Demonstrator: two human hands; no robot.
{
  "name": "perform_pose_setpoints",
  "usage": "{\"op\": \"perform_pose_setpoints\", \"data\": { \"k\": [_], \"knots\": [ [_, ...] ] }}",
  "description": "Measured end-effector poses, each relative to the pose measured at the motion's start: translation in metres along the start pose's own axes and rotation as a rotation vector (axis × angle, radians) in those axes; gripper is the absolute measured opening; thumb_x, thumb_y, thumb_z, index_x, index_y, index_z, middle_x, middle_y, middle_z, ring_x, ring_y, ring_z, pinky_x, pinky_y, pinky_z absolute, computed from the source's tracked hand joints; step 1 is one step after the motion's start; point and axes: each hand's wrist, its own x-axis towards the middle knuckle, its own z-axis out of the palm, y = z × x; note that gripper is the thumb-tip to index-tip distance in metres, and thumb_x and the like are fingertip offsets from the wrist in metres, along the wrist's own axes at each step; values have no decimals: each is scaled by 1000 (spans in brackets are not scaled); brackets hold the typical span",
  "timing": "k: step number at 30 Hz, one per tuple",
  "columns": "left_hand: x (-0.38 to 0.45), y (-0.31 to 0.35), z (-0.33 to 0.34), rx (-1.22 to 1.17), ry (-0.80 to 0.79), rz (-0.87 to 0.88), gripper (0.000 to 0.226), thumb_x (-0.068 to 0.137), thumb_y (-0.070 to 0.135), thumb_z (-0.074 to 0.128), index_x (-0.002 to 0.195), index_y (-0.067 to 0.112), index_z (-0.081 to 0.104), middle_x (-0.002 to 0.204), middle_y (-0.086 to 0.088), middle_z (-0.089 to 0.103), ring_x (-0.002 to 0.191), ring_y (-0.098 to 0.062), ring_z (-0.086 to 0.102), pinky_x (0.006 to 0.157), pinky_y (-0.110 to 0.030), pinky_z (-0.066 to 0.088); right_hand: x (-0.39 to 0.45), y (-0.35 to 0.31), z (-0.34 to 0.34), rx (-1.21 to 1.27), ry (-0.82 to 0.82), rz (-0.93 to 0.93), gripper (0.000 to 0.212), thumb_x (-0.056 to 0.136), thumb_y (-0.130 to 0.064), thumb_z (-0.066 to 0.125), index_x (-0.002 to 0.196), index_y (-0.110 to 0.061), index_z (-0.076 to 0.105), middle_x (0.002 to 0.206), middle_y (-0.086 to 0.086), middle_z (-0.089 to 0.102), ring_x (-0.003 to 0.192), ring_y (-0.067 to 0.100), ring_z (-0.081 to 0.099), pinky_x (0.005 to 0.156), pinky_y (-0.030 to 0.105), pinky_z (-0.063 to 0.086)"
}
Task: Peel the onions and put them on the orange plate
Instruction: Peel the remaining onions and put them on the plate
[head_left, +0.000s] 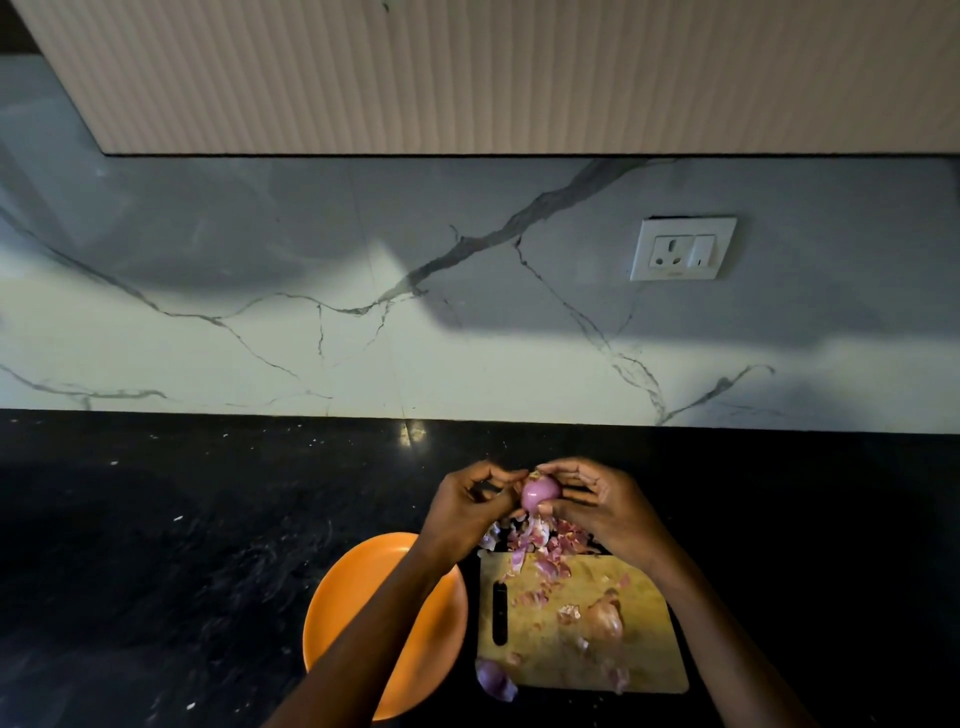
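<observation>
Observed above black counter (156, 519): pink peeled onion (540, 492) gripped by right hand (602, 506), left hand (467, 506) pinching skin beside it; peel scraps (540, 545) and unpeeled onion (605, 618) on wooden cutting board (649, 654), orange plate (343, 597) just left.

1. The round orange plate (332, 623) lies on the black stone counter (156, 545), just left of the rectangular wooden cutting board (644, 649).
2. An unpeeled brown-skinned onion (604, 618) sits on the board's right part.
3. Loose purple onion peels (540, 551) lie on the board's far edge.
4. A purple onion piece (493, 678) lies at the board's near left corner.
5. A white wall socket (682, 249) is on the marble backsplash (311, 338) behind the counter.
</observation>
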Motion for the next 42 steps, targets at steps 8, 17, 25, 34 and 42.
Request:
{"op": "perform_pose_setpoints", "data": {
  "k": [8, 17, 25, 34, 42],
  "knots": [
    [1, 1, 8, -30, 66, -12, 15, 97, 8, 62, 108, 7, 72, 98, -13, 75, 89, -24, 73, 78, -30, 59, 1, -2, -2, 74, 43, -4, 43, 81, -14, 80, 121, -18, 67, 116, -2, 75, 111, 14, 69, 97, 29, 55],
    [7, 0, 14, 17, 147, -71, 34, 103, 31, 50, 91, 0, 56, 75, -21, 64, 64, -26, 62, 60, -38, 49, 4, -8, 1, 210, 75, 31, 33, 93, -29, 59, 125, -24, 67, 126, 2, 69, 114, 19, 68, 92, 32, 57],
    [8, 12, 20, -54, 14, -1, 28, 94, 18, 67, 121, 17, 61, 107, 6, 69, 105, -17, 66, 87, -31, 57, 7, -14, 2, 598, 124, 60, 27, 90, -11, 59, 117, -6, 58, 121, 12, 70, 112, 25, 68, 93, 33, 57],
    [10, 18, 22, -135, 144, 79, 35, 86, 4, 74, 118, 8, 62, 110, -8, 72, 98, -27, 71, 83, -35, 60, 4, -16, 1, 337, 109, 80, 32, 90, -29, 58, 120, -17, 65, 110, 0, 74, 99, 10, 68, 78, 27, 53],
    [11, 20, 16, -215, 70, 102, 41, 89, 6, 70, 128, 7, 56, 124, -12, 67, 117, -28, 65, 100, -41, 54, 5, -21, -1, 84, 57, 46, 33, 92, -44, 55, 118, -31, 70, 104, -10, 75, 86, -1, 64, 75, 21, 46]
  ]
}}
